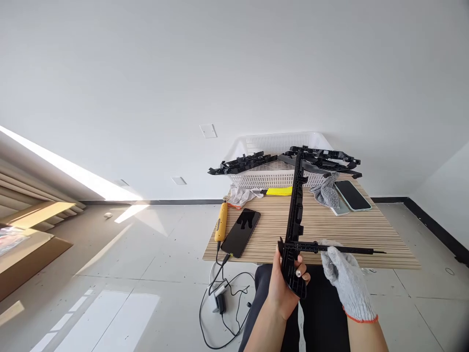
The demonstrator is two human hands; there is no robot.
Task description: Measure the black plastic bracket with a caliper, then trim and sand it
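Clasped now in the bare left grip [281, 300], fingers curled shut around it: the lower end of a long black part [294, 210], stretched out over the counter [330, 230]. Across it a black caliper [308, 247] is laid, pinched by the gloved right grip [346, 281]! Beyond, a yellow device [221, 222] is set beside a dark phone [242, 232]; more black parts [249, 162] are piled across a white basket [271, 178], backed by a pale wall [146, 73]. Below, the tiled floor [164, 269] is streaked with sunlight [120, 313].

Makeshift workroom, seemingly — striped table [271, 226], basket [271, 179] (white), tiled floor [176, 261].
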